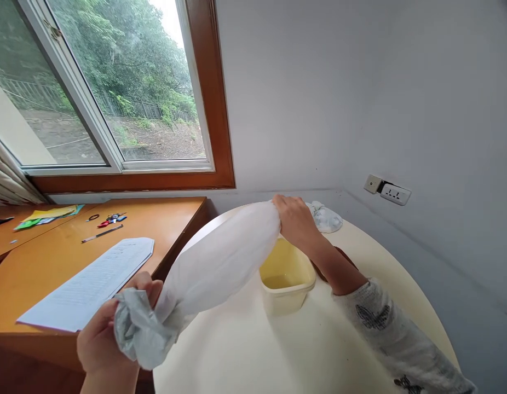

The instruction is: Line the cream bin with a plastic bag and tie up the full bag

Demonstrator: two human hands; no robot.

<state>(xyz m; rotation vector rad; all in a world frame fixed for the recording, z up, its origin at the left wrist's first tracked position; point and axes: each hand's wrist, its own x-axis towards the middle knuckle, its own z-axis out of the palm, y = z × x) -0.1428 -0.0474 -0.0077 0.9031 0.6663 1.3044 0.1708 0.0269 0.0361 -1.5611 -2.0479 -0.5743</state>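
A white plastic bag (pixel 220 257), puffed out long like a balloon, stretches slantwise between my two hands above the round table. At the lower left, the fingers of my left hand (pixel 109 328) close around its gathered neck, where a crumpled greyish bunch (pixel 140 328) of plastic sticks out. The far, upper end is in my right hand (pixel 292 219), its fingers bent over the edge of the plastic. Just below that hand stands a pale yellow square bin (pixel 288 293), upright, partly covered by the bag and my forearm.
On the cream round table (pixel 245 361), a crumpled clear plastic bag (pixel 327 219) lies near the wall. Something brown (pixel 346 257) is mostly hidden behind my right forearm. The wooden desk (pixel 167 210) at left bears papers (pixel 93 287), a pen (pixel 102 233) and small coloured items (pixel 113 220).
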